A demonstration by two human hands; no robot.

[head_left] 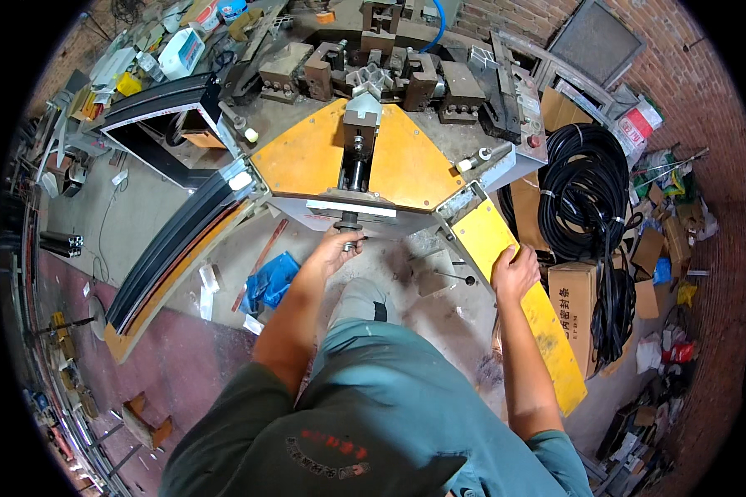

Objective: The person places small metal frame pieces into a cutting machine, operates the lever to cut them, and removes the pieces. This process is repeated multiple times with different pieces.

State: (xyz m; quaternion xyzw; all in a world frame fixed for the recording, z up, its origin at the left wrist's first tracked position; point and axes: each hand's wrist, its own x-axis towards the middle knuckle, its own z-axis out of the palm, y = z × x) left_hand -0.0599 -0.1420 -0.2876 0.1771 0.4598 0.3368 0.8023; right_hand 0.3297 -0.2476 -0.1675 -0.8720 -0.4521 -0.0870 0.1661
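Note:
A machine with two yellow top plates (402,161) stands in front of me, with a dark metal slide (357,170) running down the gap between them. My left hand (333,253) is closed around a metal adjusting knob (349,222) under the machine's front edge. Part of the knob is hidden by the fingers. To the right, a long yellow board (551,335) slopes down from the machine. My right hand (515,272) lies across its upper part, fingers bent over it. Black curved profiles (182,240) rest on the matching arm at the left.
Metal clamping blocks (373,83) crowd the bench at the back. Coiled black hose (584,186) hangs over a cardboard box (574,311) on the right. A blue plastic bag (271,282) lies on the floor. A black-framed piece (162,137) stands at left. A small lever (460,279) sticks out below the machine.

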